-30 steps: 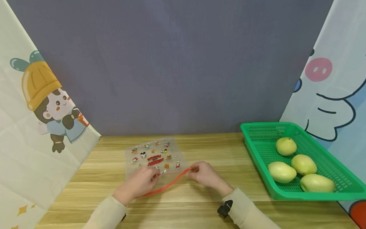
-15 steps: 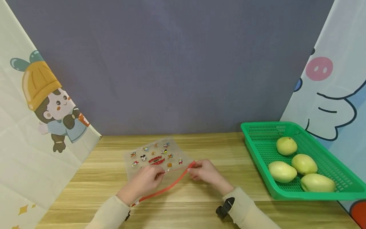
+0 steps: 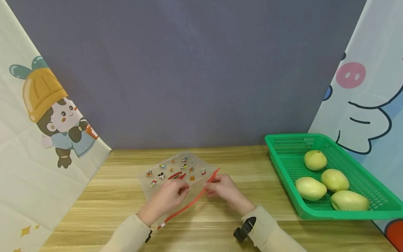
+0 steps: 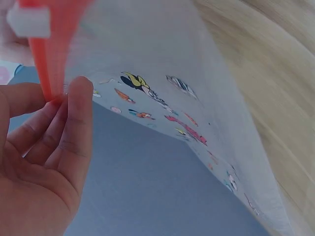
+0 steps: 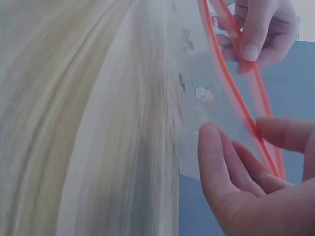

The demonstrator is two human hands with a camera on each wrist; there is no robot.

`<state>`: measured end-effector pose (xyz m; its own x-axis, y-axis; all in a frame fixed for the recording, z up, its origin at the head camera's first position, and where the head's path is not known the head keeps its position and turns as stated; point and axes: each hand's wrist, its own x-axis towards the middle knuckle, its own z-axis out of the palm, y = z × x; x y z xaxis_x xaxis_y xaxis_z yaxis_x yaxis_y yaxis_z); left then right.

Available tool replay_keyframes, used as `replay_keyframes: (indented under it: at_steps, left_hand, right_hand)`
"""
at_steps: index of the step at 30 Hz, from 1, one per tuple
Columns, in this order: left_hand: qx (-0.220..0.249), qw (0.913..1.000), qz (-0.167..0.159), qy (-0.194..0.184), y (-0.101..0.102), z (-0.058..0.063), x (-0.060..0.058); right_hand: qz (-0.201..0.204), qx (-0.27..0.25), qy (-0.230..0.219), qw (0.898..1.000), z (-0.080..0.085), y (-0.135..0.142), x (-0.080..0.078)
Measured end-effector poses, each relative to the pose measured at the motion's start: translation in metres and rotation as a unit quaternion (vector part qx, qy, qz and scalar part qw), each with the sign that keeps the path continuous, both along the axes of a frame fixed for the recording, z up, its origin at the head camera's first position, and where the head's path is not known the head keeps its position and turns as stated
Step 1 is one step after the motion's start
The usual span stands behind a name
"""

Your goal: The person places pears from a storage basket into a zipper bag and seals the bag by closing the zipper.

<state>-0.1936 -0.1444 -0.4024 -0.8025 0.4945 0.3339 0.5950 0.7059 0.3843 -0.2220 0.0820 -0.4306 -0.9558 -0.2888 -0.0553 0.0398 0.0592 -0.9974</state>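
A translucent zip bag with a red edge and small cartoon prints is held up between both hands over the table. My left hand pinches the far red edge of its mouth between thumb and fingers. The near red edge is gripped by my right hand close to its right end. In the right wrist view the two red strips stand apart, so the mouth gapes between the hands. A white slider sits at the near strip's left end, seen blurred in the left wrist view.
On the right of the wooden table stands a green plastic basket holding several pale yellow-green pears. A grey backdrop rises behind, with cartoon-printed cloths at both sides.
The left hand has shifted right and slightly up with the far edge. The near strip tilts more steeply, its right end now higher and its slider end in plain view.
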Motion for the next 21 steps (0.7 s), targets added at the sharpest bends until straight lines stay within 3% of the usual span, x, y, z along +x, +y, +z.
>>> replay_keyframes:
  at_steps: [10,15,21]
  left_hand:
    - [0.003,0.9995,-0.001,0.032,0.021,0.004,0.0]
    - [-0.024,0.9973,0.007,0.069,0.028,0.01,0.0]
    - [-0.022,0.9957,0.006,0.09,0.034,0.017,-0.002]
  right_hand:
    - [-0.042,-0.011,-0.005,0.999,0.0,-0.004,-0.001]
    - [-0.072,0.032,0.015,0.997,0.001,-0.006,-0.001]
    - [-0.097,0.087,0.037,0.991,0.001,-0.004,-0.001]
